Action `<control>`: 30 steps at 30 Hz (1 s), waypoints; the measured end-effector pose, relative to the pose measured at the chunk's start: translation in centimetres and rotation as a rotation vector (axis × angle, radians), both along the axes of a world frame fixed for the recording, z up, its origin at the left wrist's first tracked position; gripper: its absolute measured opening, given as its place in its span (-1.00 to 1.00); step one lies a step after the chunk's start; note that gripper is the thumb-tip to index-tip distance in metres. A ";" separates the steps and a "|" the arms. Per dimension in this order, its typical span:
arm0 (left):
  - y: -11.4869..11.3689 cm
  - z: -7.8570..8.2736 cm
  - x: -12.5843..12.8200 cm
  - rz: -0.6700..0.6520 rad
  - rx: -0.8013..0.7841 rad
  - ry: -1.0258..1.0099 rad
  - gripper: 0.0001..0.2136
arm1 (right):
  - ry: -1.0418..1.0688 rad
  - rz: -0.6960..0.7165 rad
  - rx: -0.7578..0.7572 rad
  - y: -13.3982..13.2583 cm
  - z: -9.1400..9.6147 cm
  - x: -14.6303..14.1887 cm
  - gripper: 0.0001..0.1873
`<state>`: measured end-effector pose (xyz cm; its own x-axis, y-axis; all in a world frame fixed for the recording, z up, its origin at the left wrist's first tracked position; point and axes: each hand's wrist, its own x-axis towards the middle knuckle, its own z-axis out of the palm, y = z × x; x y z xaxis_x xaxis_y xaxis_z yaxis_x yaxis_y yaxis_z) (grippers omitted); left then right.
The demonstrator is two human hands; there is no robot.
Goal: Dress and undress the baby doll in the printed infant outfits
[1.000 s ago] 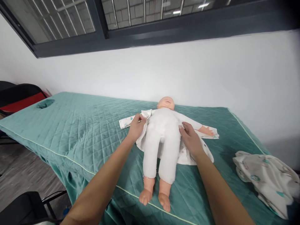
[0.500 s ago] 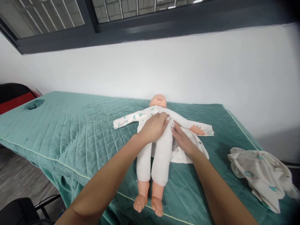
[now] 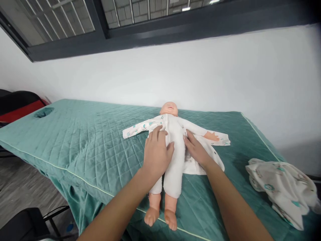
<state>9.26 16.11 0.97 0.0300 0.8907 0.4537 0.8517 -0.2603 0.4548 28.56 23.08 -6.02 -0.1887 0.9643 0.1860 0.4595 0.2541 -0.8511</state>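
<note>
A baby doll (image 3: 173, 150) with a soft white body lies on its back, head toward the wall. A white shirt with a green print (image 3: 134, 130) covers its arm and chest on the left. On the right, the shirt's other half (image 3: 195, 167) lies spread beside the torso, its sleeve (image 3: 223, 139) around the doll's hand. My left hand (image 3: 156, 152) rests over the left part of the doll's belly and the shirt front, fingers apart. Against the doll's right-hand flank is my right hand (image 3: 197, 150), fingers stretched out, touching its side beside the spread shirt.
A crumpled printed white cloth (image 3: 281, 187) lies at the right of the green quilted bed (image 3: 100, 134), which has a hole (image 3: 43, 112) at its far left end. Behind stands a white wall (image 3: 200, 73) below a window. Black chairs (image 3: 23, 224) are at the left.
My left hand has moved from the middle of the doll's chest leftward onto the shirt front, its fingers spreading. The right hand stays at the doll's side. The view has shifted slightly.
</note>
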 end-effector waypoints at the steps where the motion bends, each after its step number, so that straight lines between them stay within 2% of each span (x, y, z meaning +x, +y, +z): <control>1: -0.3 -0.1 -0.1 0.058 -0.007 -0.016 -0.73 | -0.007 -0.007 -0.009 0.0 0.0 0.0 -0.29; 3: -0.5 -0.5 -0.2 0.140 -0.068 -0.004 -0.63 | -0.018 -0.009 -0.024 -0.1 0.1 -0.1 -0.29; 5: -0.5 -0.9 0.1 0.135 -0.146 0.073 -0.72 | -0.014 -0.009 -0.022 -0.1 0.1 -0.1 -0.30; 7: -0.4 -1.2 0.5 0.042 -0.180 0.170 -0.88 | -0.013 -0.021 -0.027 -0.2 0.1 0.0 -0.29; 11: -0.4 -0.5 1.5 -0.174 -0.133 0.275 -0.86 | -0.013 -0.047 -0.025 -0.2 -0.1 0.1 -0.28; 14: 0.2 0.4 1.7 -0.180 -0.059 0.248 -0.89 | -0.012 -0.024 0.002 -0.2 0.1 0.1 -0.34; 19: 4.2 0.9 1.3 -0.133 -0.040 0.076 -0.77 | -0.028 -0.017 -0.008 -0.3 0.3 0.2 -0.35; 23: 7.9 1.0 1.8 -0.255 -0.120 0.098 -0.67 | -0.051 -0.008 -0.009 -0.3 0.6 0.3 -0.35; 28: 10.6 2.6 5.5 -0.307 -0.076 0.286 -0.72 | 0.024 0.062 0.031 -0.4 1.1 -0.2 -0.43; 30: 11.5 2.9 7.7 -0.411 -0.097 0.409 -0.73 | 0.065 0.067 0.002 -0.4 1.2 -0.4 -0.47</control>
